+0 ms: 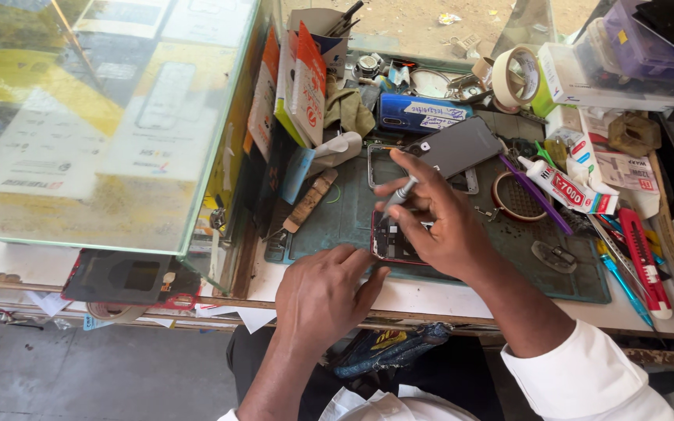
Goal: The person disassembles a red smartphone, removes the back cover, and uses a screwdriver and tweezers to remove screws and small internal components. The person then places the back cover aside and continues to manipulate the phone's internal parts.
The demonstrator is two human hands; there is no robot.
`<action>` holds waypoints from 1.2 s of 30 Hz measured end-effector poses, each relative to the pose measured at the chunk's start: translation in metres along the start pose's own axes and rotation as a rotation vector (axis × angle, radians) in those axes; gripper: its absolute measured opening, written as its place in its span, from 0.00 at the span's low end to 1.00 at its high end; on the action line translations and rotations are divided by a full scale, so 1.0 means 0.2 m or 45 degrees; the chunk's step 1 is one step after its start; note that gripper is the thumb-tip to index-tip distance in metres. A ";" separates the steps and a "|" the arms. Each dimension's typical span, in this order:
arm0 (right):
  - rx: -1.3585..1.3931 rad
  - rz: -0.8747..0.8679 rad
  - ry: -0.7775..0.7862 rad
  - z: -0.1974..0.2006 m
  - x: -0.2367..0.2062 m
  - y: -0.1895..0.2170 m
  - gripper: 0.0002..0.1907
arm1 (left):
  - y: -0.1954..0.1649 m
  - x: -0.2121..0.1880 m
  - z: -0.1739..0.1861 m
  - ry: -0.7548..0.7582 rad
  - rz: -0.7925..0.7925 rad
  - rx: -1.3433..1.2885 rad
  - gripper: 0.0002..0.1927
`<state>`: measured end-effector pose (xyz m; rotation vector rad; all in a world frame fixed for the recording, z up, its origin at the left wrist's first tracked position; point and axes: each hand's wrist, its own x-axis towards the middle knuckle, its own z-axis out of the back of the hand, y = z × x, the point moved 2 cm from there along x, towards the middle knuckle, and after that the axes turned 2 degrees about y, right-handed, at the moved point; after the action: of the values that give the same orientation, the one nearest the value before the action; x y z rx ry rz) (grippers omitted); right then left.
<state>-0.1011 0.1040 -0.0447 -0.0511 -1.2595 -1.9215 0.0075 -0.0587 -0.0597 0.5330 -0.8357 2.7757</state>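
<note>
An opened phone (393, 243) with a red frame lies on the dark green work mat (501, 257), its insides showing. My right hand (438, 218) hovers over it, pinching a slim grey screwdriver (398, 195) with its tip pointing down at the phone. My left hand (323, 292) rests flat at the mat's near edge, fingertips touching the phone's lower left corner. A grey phone back cover (462, 145) lies just behind my right hand.
A glass display case (103, 117) fills the left. Small boxes (306, 82) stand beside it. A blue phone (415, 114), tape roll (515, 76), glue tube (563, 187), red cutter (643, 257) and several tools crowd the back and right of the bench.
</note>
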 end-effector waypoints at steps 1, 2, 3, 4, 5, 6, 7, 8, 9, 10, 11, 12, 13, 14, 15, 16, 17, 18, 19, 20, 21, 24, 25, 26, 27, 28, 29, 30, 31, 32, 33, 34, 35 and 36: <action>0.021 -0.012 0.026 0.00 -0.01 0.00 0.36 | 0.00 0.00 0.00 -0.005 0.000 0.000 0.12; 0.042 -0.025 0.052 0.00 -0.01 0.00 0.36 | 0.00 0.00 0.00 -0.009 0.000 0.000 0.12; 0.028 0.002 0.047 0.00 -0.02 0.00 0.37 | 0.00 -0.01 0.00 -0.002 0.001 -0.005 0.12; 0.013 0.030 0.039 0.00 -0.02 0.01 0.38 | 0.00 -0.01 0.00 0.004 -0.001 -0.010 0.12; -0.003 0.060 0.032 0.00 -0.02 0.01 0.39 | 0.00 -0.01 0.01 0.008 -0.004 -0.015 0.12; 0.047 0.050 0.006 0.01 -0.02 0.00 0.38 | 0.00 -0.01 0.01 0.001 -0.007 -0.019 0.11; 0.098 0.041 -0.018 0.01 -0.02 0.00 0.38 | 0.00 -0.01 0.01 -0.006 -0.009 -0.021 0.11; 0.151 0.031 -0.043 0.02 -0.02 0.00 0.38 | 0.00 -0.02 0.02 -0.012 -0.011 -0.024 0.11; 0.196 0.036 -0.054 0.03 -0.02 -0.01 0.38 | 0.00 -0.02 0.02 -0.007 -0.008 -0.019 0.11; 0.240 0.041 -0.066 0.04 -0.03 -0.01 0.38 | 0.00 -0.02 0.02 -0.003 -0.007 -0.015 0.11; 0.285 0.045 -0.080 0.05 -0.03 -0.02 0.37 | -0.01 -0.02 0.02 0.003 -0.006 -0.011 0.11; 0.315 0.014 -0.114 0.07 -0.04 -0.04 0.37 | -0.01 -0.03 0.02 0.008 0.002 -0.008 0.11; 0.345 -0.015 -0.148 0.10 -0.05 -0.05 0.37 | -0.02 -0.03 0.02 0.012 0.008 -0.005 0.11; 0.373 -0.043 -0.183 0.13 -0.06 -0.07 0.37 | -0.02 -0.03 0.03 0.014 0.012 -0.002 0.12; 0.379 -0.087 -0.210 0.17 -0.07 -0.09 0.32 | -0.02 -0.03 0.03 -0.005 0.006 -0.003 0.11; 0.382 -0.133 -0.240 0.21 -0.08 -0.10 0.27 | -0.03 -0.03 0.04 -0.023 -0.004 -0.007 0.11; 0.381 -0.180 -0.274 0.27 -0.10 -0.12 0.23 | -0.03 -0.03 0.04 -0.039 -0.018 -0.015 0.11; 0.343 -0.189 -0.312 0.33 -0.13 -0.13 0.19 | -0.04 -0.02 0.04 -0.056 -0.027 -0.014 0.10; 0.304 -0.200 -0.349 0.39 -0.16 -0.14 0.16 | -0.04 -0.02 0.05 -0.072 -0.035 -0.015 0.10; 0.267 -0.214 -0.385 0.43 -0.19 -0.15 0.13 | -0.04 -0.02 0.05 -0.086 -0.040 -0.017 0.10; 0.193 -0.250 -0.407 0.48 -0.22 -0.16 0.12 | -0.04 -0.02 0.04 -0.096 -0.041 -0.016 0.10; -0.044 -0.338 -0.425 0.58 -0.31 -0.19 0.11 | -0.04 -0.01 0.03 -0.096 -0.023 -0.010 0.11; -0.132 -0.346 -0.405 0.61 -0.33 -0.20 0.12 | -0.04 -0.02 0.02 -0.080 -0.010 -0.003 0.11; -0.218 -0.350 -0.384 0.62 -0.35 -0.21 0.12 | -0.04 -0.02 0.02 -0.066 0.004 0.007 0.11; -0.253 -0.388 -0.372 0.63 -0.36 -0.22 0.13 | -0.04 -0.01 0.01 -0.065 0.010 0.015 0.11; -0.288 -0.425 -0.359 0.64 -0.37 -0.23 0.13 | -0.05 -0.01 0.01 -0.064 0.016 0.024 0.12; -0.322 -0.463 -0.347 0.64 -0.39 -0.25 0.13 | -0.05 -0.01 0.01 -0.061 0.022 0.032 0.12; -0.337 -0.454 -0.334 0.65 -0.40 -0.25 0.14 | -0.06 -0.01 0.01 -0.066 0.017 0.030 0.12; -0.352 -0.445 -0.321 0.64 -0.41 -0.26 0.14 | -0.06 -0.01 0.01 -0.070 0.012 0.027 0.12; -0.366 -0.436 -0.307 0.64 -0.42 -0.26 0.14 | -0.07 -0.01 0.01 -0.075 0.008 0.025 0.12; -0.352 -0.448 -0.317 0.65 -0.42 -0.26 0.13 | -0.07 -0.01 0.00 -0.066 0.020 0.035 0.12; -0.337 -0.461 -0.327 0.66 -0.41 -0.26 0.13 | -0.08 -0.01 0.00 -0.057 0.033 0.044 0.12; -0.324 -0.474 -0.336 0.66 -0.41 -0.26 0.12 | -0.08 -0.01 0.00 -0.049 0.045 0.052 0.12; -0.297 -0.374 -0.340 0.66 -0.41 -0.24 0.12 | -0.08 -0.01 0.00 -0.051 0.041 0.054 0.12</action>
<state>-0.1279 0.2636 -0.0501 -0.2636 -1.2612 -2.3725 0.0136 -0.0449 -0.0526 0.5897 -0.8018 2.8265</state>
